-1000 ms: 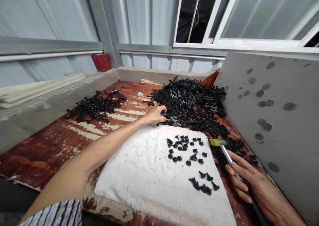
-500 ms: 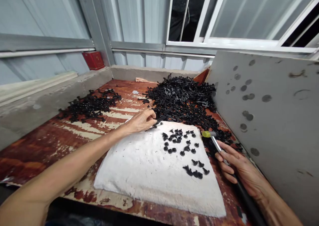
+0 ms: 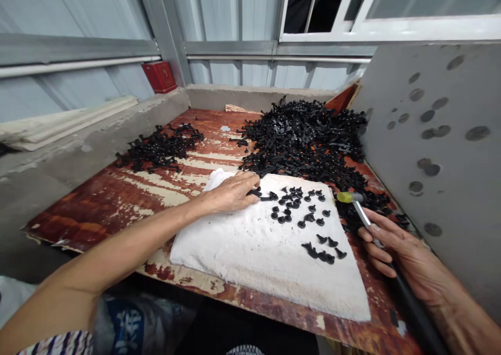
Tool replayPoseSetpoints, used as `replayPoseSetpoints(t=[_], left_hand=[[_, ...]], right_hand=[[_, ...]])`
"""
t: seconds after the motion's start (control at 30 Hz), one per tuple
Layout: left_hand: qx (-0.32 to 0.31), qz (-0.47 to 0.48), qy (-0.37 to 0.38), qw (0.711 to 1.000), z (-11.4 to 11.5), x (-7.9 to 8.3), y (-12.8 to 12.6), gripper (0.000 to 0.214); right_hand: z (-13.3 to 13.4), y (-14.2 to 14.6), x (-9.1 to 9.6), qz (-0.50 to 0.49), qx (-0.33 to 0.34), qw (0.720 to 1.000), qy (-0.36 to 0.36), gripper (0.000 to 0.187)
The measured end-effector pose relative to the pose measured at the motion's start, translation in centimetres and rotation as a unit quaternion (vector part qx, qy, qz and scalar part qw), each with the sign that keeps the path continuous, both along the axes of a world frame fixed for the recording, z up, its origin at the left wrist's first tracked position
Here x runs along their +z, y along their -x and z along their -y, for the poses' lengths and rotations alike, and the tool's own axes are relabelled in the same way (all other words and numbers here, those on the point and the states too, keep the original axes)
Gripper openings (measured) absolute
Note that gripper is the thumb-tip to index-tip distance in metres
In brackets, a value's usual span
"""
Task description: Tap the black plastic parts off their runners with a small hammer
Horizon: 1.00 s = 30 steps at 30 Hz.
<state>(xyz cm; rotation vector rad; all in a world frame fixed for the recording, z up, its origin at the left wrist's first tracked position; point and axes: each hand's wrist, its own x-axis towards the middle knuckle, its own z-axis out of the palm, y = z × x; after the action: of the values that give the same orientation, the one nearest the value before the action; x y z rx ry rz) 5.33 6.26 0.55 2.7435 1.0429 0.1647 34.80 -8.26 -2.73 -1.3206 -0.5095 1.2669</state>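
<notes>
My left hand [image 3: 237, 192] is over the upper edge of a white cloth [image 3: 235, 245], its fingers pinched on a small black plastic part [image 3: 268, 197] that sticks out to the right. Beside it on the cloth are several loose black pieces with round heads [image 3: 287, 211]. Another small group of black pieces [image 3: 321, 253] lies nearer the cloth's lower right. At the right edge my right hand [image 3: 395, 245] is wrapped round the handle of a small mallet [image 3: 362, 216] with a yellow face on one end and a grey one on the other.
A big heap of black parts [image 3: 305, 135] covers the back right of the worn red-brown table [image 3: 129, 203]. Further left lies a smaller pile [image 3: 160, 149]. A grey spotted board [image 3: 462, 162] stands along the right side. In the back left corner sits a red box [image 3: 159, 77].
My left hand has drawn back from the heap's edge onto the cloth, bringing a black part with it. The right hand still holds the mallet. The camera view has shifted.
</notes>
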Motion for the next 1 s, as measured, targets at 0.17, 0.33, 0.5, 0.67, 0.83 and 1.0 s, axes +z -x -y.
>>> replayPoseSetpoints(t=[0.17, 0.33, 0.5, 0.67, 0.83, 1.0], left_hand=[[-0.036, -0.034, -0.03, 0.998, 0.0, -0.4, 0.0, 0.016], [-0.028, -0.051, -0.007, 0.998, -1.1, 0.1, -0.6, 0.019], [0.041, 0.066, 0.075, 0.994, -1.0, 1.4, -0.6, 0.026], [0.102, 0.189, 0.447, 0.868, 0.7, 1.3, -0.2, 0.043], [0.145, 0.256, 0.575, 0.763, 2.3, 0.5, -0.2, 0.057], [0.146, 0.26, 0.605, 0.738, 3.0, 0.1, -0.5, 0.033]], right_hand=[[0.0, 0.1, 0.3, 0.004, -0.004, 1.0, 0.005, 0.052], [0.3, -0.2, 0.2, 0.004, 0.01, 1.0, -0.004, 0.05], [0.2, -0.1, 0.3, 0.003, 0.005, 1.0, 0.001, 0.05], [0.1, 0.0, 0.4, 0.003, -0.001, 1.0, 0.006, 0.05], [0.3, -0.1, 0.3, 0.008, -0.002, 1.0, 0.007, 0.047], [0.4, -0.4, 0.1, 0.011, 0.008, 1.0, 0.001, 0.048]])
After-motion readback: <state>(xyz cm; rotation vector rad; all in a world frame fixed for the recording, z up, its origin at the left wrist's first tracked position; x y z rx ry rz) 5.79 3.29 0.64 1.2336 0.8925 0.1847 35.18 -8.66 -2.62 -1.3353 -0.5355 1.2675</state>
